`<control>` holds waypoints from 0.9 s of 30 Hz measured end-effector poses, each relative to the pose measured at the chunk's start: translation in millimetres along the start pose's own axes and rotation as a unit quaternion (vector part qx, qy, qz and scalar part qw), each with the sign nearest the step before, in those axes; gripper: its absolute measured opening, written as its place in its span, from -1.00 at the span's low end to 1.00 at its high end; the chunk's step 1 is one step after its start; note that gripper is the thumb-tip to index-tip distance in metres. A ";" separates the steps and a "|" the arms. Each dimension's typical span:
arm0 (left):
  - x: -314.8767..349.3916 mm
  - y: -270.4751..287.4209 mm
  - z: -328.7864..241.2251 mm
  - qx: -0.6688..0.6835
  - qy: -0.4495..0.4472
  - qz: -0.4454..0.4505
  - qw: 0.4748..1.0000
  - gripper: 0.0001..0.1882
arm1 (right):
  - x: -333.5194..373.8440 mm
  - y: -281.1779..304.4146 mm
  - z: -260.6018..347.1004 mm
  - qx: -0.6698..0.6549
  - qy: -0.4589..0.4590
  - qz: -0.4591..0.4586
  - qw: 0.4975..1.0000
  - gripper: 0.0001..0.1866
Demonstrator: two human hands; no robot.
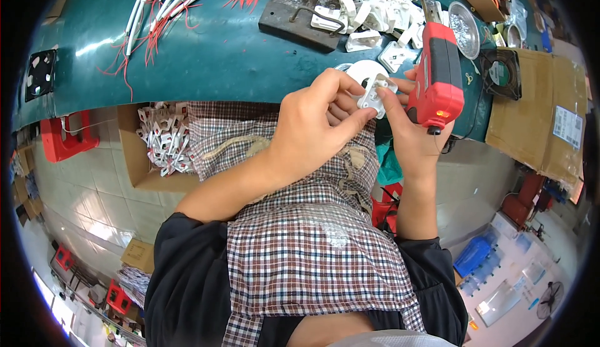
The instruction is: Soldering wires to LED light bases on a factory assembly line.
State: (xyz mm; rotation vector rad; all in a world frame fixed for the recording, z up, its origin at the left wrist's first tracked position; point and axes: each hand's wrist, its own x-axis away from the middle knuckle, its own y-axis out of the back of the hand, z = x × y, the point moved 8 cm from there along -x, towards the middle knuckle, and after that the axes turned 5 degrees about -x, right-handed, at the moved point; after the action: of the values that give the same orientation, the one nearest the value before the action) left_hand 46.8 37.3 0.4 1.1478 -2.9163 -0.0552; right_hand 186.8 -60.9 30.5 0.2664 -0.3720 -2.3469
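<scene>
Above the edge of the green table, my left hand pinches a small white plastic housing between thumb and fingers. The housing's open inner side, with small details I cannot make out, faces up. My right hand steadies the same housing from the right with its thumb, while a red and black power screwdriver is held in its grip. The screwdriver's metal shaft points away from me. Just behind the housing is a round white piece, partly hidden by my fingers.
White plastic parts lie heaped at the back, beside a dark metal block. A metal dish of small pieces stands right. White cables with red wires lie left. Below the table is a box of white parts; cardboard stands right.
</scene>
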 end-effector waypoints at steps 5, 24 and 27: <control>-0.1 8.1 -0.1 -0.024 0.016 -0.027 0.999 -0.72 | -7.1 -5.2 23.1 0.140 0.097 -0.007 0.985 -0.35; -103.8 245.9 22.1 -0.613 -0.068 -0.291 0.731 -0.78 | 20.4 23.8 22.9 0.074 0.074 -0.058 0.993 -0.29; -90.4 246.4 -3.9 -0.454 -0.241 -0.375 0.772 -0.70 | 26.8 31.1 27.1 0.061 0.066 -0.063 0.994 -0.37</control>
State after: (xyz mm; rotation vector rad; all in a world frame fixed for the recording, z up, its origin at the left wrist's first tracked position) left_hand -54.9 278.9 13.5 2.0477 -1.8758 -1.7183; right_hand 179.6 -96.0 64.2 0.5145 -0.4468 -2.4177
